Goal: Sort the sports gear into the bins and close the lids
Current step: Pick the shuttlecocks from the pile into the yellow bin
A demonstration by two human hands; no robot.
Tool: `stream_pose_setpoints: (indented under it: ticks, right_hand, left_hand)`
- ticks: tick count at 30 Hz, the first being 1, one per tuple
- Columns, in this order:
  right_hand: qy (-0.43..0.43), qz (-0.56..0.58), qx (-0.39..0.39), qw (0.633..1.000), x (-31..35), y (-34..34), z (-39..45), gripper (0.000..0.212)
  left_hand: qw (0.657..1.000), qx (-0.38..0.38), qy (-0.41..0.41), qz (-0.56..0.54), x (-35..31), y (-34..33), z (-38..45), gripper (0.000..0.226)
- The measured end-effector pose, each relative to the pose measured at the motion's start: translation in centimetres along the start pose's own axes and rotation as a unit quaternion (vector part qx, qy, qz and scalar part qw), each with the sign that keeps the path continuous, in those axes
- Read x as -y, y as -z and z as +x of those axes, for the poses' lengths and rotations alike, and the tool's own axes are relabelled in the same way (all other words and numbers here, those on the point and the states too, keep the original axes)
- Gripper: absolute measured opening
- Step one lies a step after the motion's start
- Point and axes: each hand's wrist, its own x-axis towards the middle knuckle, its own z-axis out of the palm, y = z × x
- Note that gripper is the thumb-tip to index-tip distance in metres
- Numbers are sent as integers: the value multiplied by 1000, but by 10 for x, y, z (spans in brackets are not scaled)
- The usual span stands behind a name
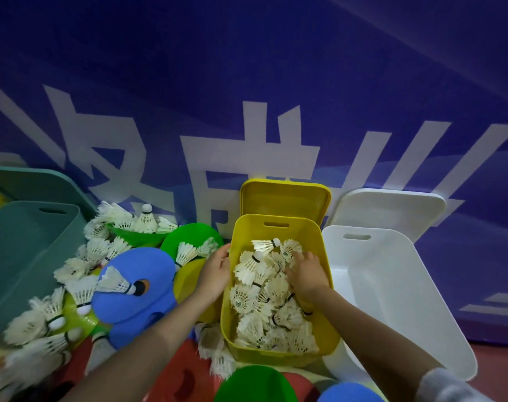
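Fingers (297, 258) of the right hand (306, 275) lie spread, pressing into the heap of white feathered shuttlecocks (264, 297) filling the yellow bin (276, 227), while the left hand (216, 271) rests straight-fingered against its outer left wall, its yellow lid (284, 198) upright behind, a white bin (392, 285) just beside.

Three open bins counted: one teal bin (29, 250), one yellow bin (279, 288), one white bin (392, 285). Three lids seen propped behind: teal lid (41, 184), yellow lid (284, 198), white lid (389, 210).

Shuttlecocks: too many for exact count; heap in yellow bin (264, 291), further scatter on floor at left (81, 274).

Flat cones, partly hidden: two blue seen (136, 285), three green (189, 242), others uncountable.

Two hands in view: left hand (215, 274), right hand (308, 274).
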Motion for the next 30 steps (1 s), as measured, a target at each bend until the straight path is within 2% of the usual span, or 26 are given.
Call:
stream_pose_setpoints:
  ticks: [4,8,14,18,20,23,28,30]
  right_hand:
    - [21,104,-67,992,24,22,-20,46]
    - [75,221,-127,964,81,34,-51,35]
    - [172,298,-77,936,178,9,-85,28]
    - [172,259,-20,950,228,-35,-83,30]
    - [159,220,16,962,243,-55,-79,33]
    - [116,173,42,977,253,-73,-77,35]
    - [57,108,42,992,240,-91,-94,38]
    - [35,43,59,997,226,-99,-105,38]
  left_hand:
    - [999,17,-26,27,8,31,-13,34]
    - [997,0,-52,48,18,79,-31,35]
    - [991,-23,-79,102,58,165,-55,33]
    - [982,-51,-50,174,90,215,-56,36]
    - [970,-39,-46,237,103,234,-50,41]
    - [944,21,-56,326,109,249,-39,47]
    - [883,120,-114,439,116,249,-15,55]
    - [883,135,-103,438,125,247,-7,56]
